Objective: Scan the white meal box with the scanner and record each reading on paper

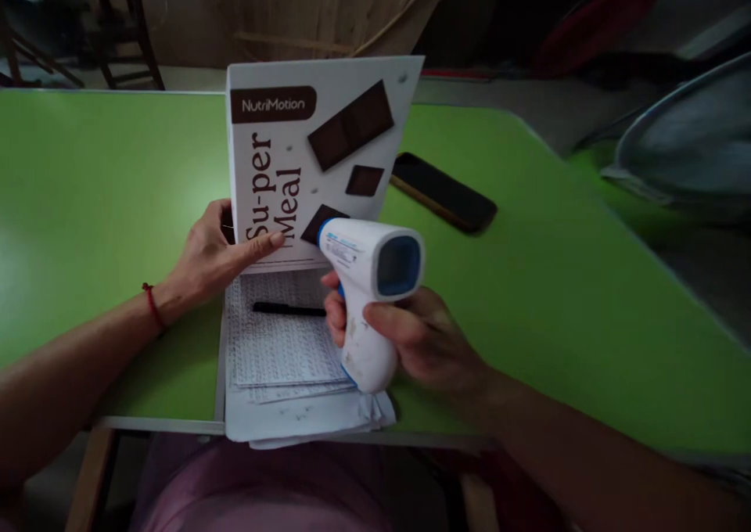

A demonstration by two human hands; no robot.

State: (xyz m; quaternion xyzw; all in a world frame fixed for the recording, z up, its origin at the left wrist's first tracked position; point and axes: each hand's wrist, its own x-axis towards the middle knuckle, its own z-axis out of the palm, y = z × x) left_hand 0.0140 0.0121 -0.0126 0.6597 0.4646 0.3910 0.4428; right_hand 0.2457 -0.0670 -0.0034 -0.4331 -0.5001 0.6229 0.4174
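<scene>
Head view, looking down over a green tabletop [557, 297]: the person has a white NutriMotion Su-per Meal box [346, 137] held up above the near part of the table, its printed front facing them, with dark chocolate pieces pictured on it. The left hand [214, 254] pinches the box at its lower left corner, thumb laid flat across the front, the other fingers mostly out of sight behind. A red bracelet [152, 307] circles that wrist.

The right hand [422, 332] is wrapped around the grip of a white and blue infrared thermometer [367, 282], thumb along the near side, fingers curled about the front by the blue trigger. Its nose points at the lower part of the box, over one of the chocolate pictures; whether the two touch, I can't tell. The display looks dark.

Just below the box lie sheets of handwritten paper [282, 352], reaching the table's near edge, and a black pen [289, 308] rests across them, one end hidden by the right hand and thermometer. To the right of the box lies a smartphone [444, 192], dark face up, set at a slant. Beyond the table stands a dark wooden chair [126, 35].
</scene>
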